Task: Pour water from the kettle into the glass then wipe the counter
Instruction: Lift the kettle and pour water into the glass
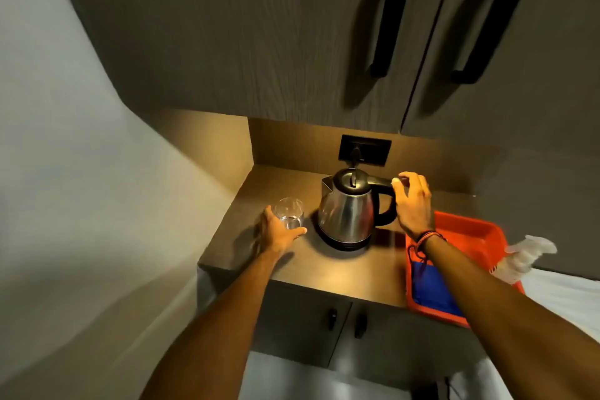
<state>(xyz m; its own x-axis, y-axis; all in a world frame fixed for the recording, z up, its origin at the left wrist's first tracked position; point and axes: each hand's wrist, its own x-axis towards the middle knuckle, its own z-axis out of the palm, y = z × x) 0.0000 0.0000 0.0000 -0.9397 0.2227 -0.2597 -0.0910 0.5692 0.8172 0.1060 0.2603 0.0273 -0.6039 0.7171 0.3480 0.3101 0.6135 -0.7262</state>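
A steel kettle [345, 213] with a black lid and handle stands upright on its black base in the middle of the brown counter [341, 273]. A clear glass [290, 213] holding a little water stands to its left. My left hand [277, 232] is wrapped around the lower part of the glass. My right hand [414, 203] hovers beside the kettle's black handle, fingers spread and curved; I cannot tell whether they touch it.
An orange tray [467, 230] sits at the counter's right end with a blue cloth [431, 292] in it. A white crumpled cloth [526, 253] lies past the tray. A black wall socket [365, 150] is behind the kettle. Cabinet doors hang overhead.
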